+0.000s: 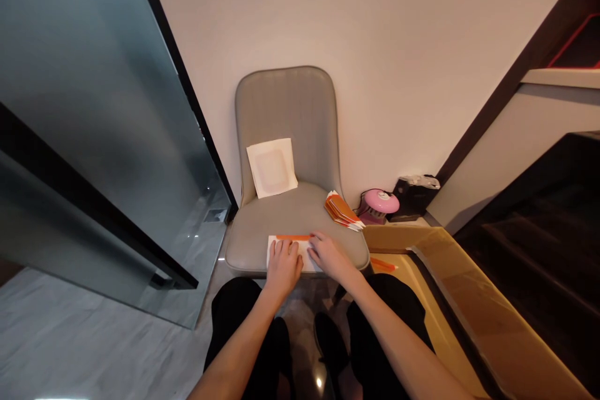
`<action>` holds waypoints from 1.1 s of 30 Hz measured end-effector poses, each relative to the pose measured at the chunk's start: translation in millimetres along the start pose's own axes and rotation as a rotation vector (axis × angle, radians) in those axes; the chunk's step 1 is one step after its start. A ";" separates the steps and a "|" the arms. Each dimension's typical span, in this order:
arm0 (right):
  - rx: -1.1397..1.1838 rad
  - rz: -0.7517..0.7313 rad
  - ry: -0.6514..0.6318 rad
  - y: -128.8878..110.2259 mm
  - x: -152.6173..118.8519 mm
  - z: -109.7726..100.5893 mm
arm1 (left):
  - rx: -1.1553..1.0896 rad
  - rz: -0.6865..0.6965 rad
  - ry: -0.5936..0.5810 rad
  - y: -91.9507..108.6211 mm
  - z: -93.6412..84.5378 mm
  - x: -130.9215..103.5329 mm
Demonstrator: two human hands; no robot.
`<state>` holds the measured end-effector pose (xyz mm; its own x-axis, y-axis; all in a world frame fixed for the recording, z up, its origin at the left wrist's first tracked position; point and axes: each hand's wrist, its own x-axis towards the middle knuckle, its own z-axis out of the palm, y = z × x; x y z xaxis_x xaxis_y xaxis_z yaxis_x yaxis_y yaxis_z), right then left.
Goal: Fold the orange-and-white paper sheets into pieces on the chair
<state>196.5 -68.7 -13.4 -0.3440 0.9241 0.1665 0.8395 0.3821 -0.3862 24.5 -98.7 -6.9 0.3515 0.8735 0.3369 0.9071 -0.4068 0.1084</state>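
Observation:
A white sheet of paper (306, 257) with an orange strip (293, 237) along its far edge lies on the front of the grey chair's seat (262, 225). My left hand (284, 262) rests on the sheet, its fingers laid flat and slightly apart. At the sheet's right end is my right hand (329, 254), with fingertips touching the paper near the end of the orange strip and the fingers apart. Part of the sheet is hidden under both hands. On the right of the seat lies a stack of folded orange-and-white paper pieces (343, 210).
A white square packet (272, 167) leans against the chair back. To the right are a pink round-topped device (380, 201), a black box (415, 195) and an open cardboard box (506, 306) holding an orange piece (383, 264). A frosted glass door (107, 137) stands left.

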 end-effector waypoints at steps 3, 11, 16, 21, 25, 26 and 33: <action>0.014 0.010 0.008 -4.0 0.8 5.3 | -0.051 0.057 -0.023 -0.8 -0.9 4.3; 0.029 -0.026 0.000 -9.7 -1.5 12.3 | -0.151 0.105 -0.091 -5.2 10.5 3.2; -0.069 0.009 -0.073 -4.8 -9.3 22.6 | -0.066 0.074 -0.150 -10.5 19.5 -4.1; -0.120 0.026 -0.114 -1.8 -17.7 26.9 | 0.045 0.024 -0.182 -21.8 22.5 -9.5; -0.134 0.052 -0.131 0.6 -21.5 25.7 | 0.087 -0.097 -0.223 -31.5 18.7 -12.2; -0.135 0.067 -0.138 1.2 -21.8 25.1 | 0.097 -0.127 -0.219 -32.3 18.1 -12.5; -0.172 0.145 -0.147 -2.0 -20.4 26.1 | 0.110 -0.089 -0.073 -10.8 22.4 -6.3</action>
<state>190.9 -88.1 -39.8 -0.2619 0.9649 -0.0175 0.9393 0.2507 -0.2341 17.7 -93.8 -31.2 0.2806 0.9235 0.2616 0.9539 -0.2986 0.0308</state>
